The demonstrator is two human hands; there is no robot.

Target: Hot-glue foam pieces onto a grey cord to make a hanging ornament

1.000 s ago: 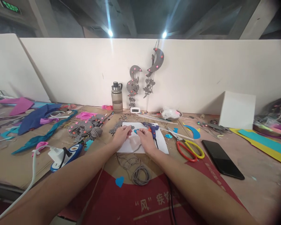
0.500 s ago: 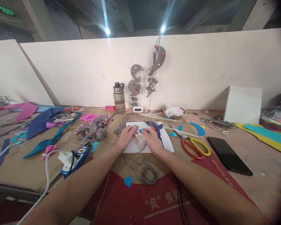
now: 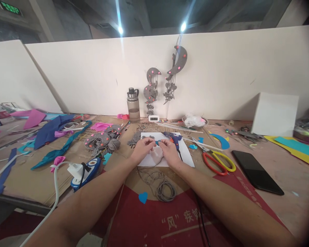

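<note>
My left hand (image 3: pixel 142 151) and my right hand (image 3: pixel 170 152) meet over a white sheet of paper (image 3: pixel 185 155) at the middle of the table. Together their fingertips pinch a small blue foam piece (image 3: pixel 157 142). A blue glue gun (image 3: pixel 174 139) lies on the paper just behind my right hand. Grey cord (image 3: pixel 161 185) lies coiled on the table below my wrists, with a blue foam heart (image 3: pixel 143 197) beside it.
Red and yellow scissors (image 3: pixel 217 163) and a black phone (image 3: pixel 256 172) lie to the right. A power strip (image 3: pixel 85 169) with a white cable sits at the left, behind it grey felt pieces (image 3: pixel 101 140) and coloured foam scraps. A bottle (image 3: pixel 134 109) and hanging grey ornaments (image 3: pixel 175 79) stand at the back wall.
The view has shifted slightly, so everything sits a little to the right. My hands have stayed together on the small blue piece over the paper.
</note>
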